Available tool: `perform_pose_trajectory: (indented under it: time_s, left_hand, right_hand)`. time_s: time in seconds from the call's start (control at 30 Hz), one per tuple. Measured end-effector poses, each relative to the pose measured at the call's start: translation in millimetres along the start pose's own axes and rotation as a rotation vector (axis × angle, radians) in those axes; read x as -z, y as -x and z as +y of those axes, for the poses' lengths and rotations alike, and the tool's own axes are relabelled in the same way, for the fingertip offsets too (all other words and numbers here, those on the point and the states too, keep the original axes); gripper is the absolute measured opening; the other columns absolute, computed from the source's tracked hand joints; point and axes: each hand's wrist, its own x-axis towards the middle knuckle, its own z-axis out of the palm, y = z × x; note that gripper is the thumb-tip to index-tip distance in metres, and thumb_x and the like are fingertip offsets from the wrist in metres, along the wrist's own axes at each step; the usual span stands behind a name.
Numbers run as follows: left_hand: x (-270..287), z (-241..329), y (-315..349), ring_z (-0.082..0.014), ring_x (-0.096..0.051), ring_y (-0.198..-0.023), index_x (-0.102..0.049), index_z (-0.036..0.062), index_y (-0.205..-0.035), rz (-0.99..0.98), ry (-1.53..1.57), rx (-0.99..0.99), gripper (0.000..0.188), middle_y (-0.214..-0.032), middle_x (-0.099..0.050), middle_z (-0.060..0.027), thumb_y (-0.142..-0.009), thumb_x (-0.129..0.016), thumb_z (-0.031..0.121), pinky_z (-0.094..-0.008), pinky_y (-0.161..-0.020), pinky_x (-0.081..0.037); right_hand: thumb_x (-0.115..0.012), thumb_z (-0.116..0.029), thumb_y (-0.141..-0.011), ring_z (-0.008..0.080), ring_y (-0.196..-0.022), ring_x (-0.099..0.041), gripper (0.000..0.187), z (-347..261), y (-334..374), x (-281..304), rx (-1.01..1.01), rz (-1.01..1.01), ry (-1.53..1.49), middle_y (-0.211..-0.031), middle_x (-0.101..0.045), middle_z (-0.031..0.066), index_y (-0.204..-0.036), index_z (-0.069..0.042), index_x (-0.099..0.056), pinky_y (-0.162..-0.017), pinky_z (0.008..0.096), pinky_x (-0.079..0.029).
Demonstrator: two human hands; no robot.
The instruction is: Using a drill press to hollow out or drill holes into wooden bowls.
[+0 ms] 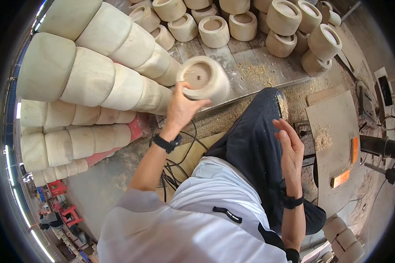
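My left hand (180, 108) grips the rim of a pale round wooden pot (209, 79), thumb and fingers on its near edge. The pot tilts toward me, showing a recessed round face with a small dark hole; its far side is slightly blurred. Above my leg, beside a board (333, 131) strewn with shavings, my right hand (290, 147) has its fingers stretched out and holds nothing. Just left of the held pot, long stacks of similar wooden pots (87, 81) lean in rows. Each wrist wears a black band.
More wooden pots (213, 31) stand on a plank platform (245, 72) ahead, some stacked. Sawdust (255, 74) lies on its planks. Black cables (173, 168) loop on the floor near my left arm. Two orange blocks (340, 179) and a dark machine shaft (377, 147) are at right.
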Motion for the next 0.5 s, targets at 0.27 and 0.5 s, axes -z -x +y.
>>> perform_pose_trajectory:
  time_s: [0.27,0.5]
  left_hand:
    - [-41,-103,-18,-0.038,-0.057,-0.103,-0.047,0.0032,-0.112,0.111,-0.146,0.3,0.071,-0.109,-0.057,-0.0226,-0.063,-0.088,0.034,-0.0453,-0.088,-0.047]
    - [-57,-108,-3,-0.0439,-0.048,-0.11,-0.043,0.0056,-0.112,0.147,-0.193,0.392,0.069,-0.119,-0.047,-0.0262,-0.066,-0.087,0.029,-0.0461,-0.093,-0.043]
  right_hand:
    - [-0.049,-0.014,-0.101,0.017,-0.105,-0.061,0.031,21,25,39,-0.231,0.155,-0.022,-0.115,-0.067,0.0115,-0.125,0.003,-0.059,-0.09,0.0283,-0.048]
    - [-0.05,-0.013,-0.1,0.014,-0.093,-0.061,0.03,29,36,39,-0.276,0.172,-0.053,-0.107,-0.069,0.0098,-0.123,0.003,-0.061,-0.085,0.0262,-0.048]
